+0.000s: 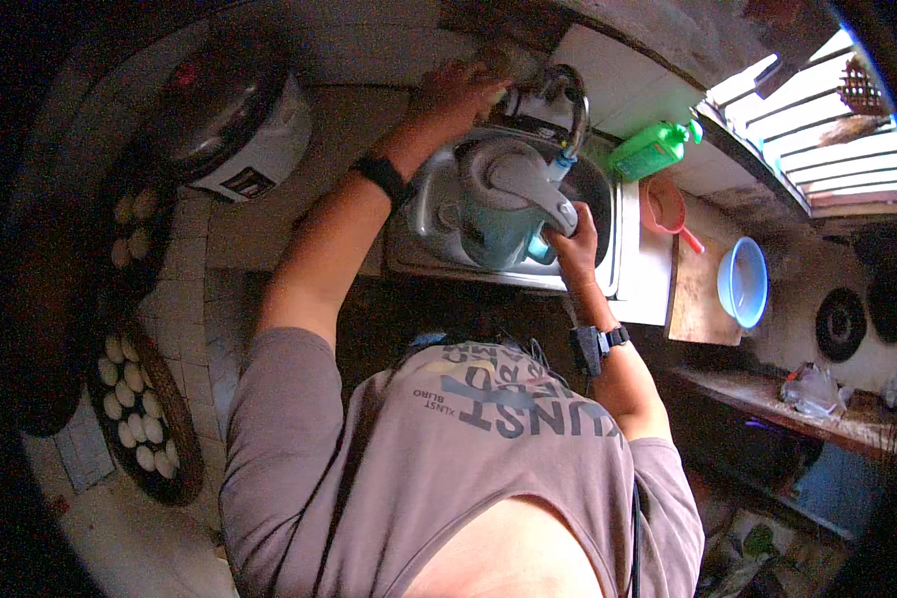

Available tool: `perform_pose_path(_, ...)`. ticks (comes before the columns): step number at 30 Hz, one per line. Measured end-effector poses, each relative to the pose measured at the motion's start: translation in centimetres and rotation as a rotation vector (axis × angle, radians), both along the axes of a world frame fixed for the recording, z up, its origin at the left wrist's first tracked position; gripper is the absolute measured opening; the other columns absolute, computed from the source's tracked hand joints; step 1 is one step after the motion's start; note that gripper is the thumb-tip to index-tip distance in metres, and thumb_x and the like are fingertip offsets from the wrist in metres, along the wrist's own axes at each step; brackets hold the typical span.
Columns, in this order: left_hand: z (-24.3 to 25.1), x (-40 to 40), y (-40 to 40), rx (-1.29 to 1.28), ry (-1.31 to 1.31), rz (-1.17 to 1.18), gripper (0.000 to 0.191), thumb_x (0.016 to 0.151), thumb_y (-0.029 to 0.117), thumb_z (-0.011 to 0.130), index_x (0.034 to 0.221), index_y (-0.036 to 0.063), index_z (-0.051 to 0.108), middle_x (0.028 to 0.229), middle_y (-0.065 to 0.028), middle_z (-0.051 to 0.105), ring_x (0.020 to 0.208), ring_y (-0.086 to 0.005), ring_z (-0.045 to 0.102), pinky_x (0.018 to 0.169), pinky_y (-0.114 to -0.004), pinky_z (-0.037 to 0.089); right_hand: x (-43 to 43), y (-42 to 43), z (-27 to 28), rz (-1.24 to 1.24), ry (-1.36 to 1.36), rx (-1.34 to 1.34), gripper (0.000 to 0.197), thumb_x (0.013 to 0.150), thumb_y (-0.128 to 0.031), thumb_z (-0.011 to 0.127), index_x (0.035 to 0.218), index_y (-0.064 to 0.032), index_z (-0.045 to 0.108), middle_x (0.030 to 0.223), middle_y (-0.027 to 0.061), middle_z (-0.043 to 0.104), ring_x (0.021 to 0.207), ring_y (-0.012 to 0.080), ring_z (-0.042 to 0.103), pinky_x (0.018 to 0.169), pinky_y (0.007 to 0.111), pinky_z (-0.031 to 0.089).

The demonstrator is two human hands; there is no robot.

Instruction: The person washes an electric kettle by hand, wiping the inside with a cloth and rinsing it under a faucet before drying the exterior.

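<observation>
My right hand [577, 243] is closed around the handle of a plastic water pitcher [497, 232]. The pitcher has a grey lid and a pale blue-green body, and it stands over the steel sink basin [426, 217]. Beside its lid, the end of the curved metal faucet [579, 112] comes down. My left hand [467, 93] is stretched out behind the sink, close to the faucet's base, at a dim, blurred object. Whether the fingers hold that object is not clear.
Right of the sink are a green pump bottle [649, 152], a red plastic dipper [661, 205], a wooden board [695, 288] and a blue bowl [744, 282]. A large rice cooker [247, 142] stands at the left, with eggs on a dark tray [183, 448] further down.
</observation>
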State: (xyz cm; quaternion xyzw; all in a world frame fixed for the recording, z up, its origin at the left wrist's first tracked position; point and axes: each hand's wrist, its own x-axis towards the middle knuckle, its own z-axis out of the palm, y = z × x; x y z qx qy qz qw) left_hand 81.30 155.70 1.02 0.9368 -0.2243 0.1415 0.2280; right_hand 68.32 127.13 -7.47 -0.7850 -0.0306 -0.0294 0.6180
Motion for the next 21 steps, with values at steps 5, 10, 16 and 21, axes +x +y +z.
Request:
perform_pose_path(5,-3.0,-7.6,-3.1,-0.301,-0.180,-0.071,0.039,0.092,0.024,0.057,0.130,0.0164,0.056,0.128,-0.0134,0.055,0.119,-0.0349,0.049,0.102,-0.047,0.039,-1.6,-0.9,4.8,-0.027,-0.056,-0.154,0.039,0.072,-0.007,0.076,0.104,-0.0044,0.054,0.093,0.0060,0.059,0.087,0.0136,0.055,0.080,0.027,0.045)
perform_pose_path(10,-1.1,-16.0,-8.2,-0.288,-0.094,-0.140,0.049,0.093,0.030,0.057,0.138,0.0143,0.048,0.140,-0.0140,0.046,0.133,-0.0374,0.036,0.111,-0.049,0.029,-5.2,-6.2,8.5,-0.028,-0.037,-0.098,0.044,0.073,-0.008,0.078,0.111,-0.0041,0.056,0.096,0.0092,0.063,0.089,0.0155,0.058,0.081,0.029,0.047)
perform_pose_path(16,4.7,-13.9,-18.4,-0.283,-0.047,-0.397,0.069,0.087,0.049,0.059,0.143,0.0131,0.041,0.150,-0.0119,0.036,0.142,-0.0386,0.023,0.115,-0.051,0.017,-8.2,-14.2,12.0,-0.368,-0.349,-0.076,0.050,0.072,0.004,0.068,0.119,-0.0009,0.051,0.106,0.0092,0.059,0.095,0.0184,0.060,0.086,0.031,0.050)
perform_pose_path(21,1.7,-8.7,-21.1,-0.213,0.071,-0.448,0.065,0.091,0.047,0.053,0.142,0.0084,0.042,0.147,-0.0129,0.040,0.140,-0.0390,0.025,0.116,-0.049,0.018,-5.9,-15.8,10.7,-0.338,-0.287,-0.060,0.049,0.073,0.003,0.069,0.118,-0.0038,0.052,0.107,0.0060,0.059,0.099,0.0149,0.056,0.089,0.028,0.045)
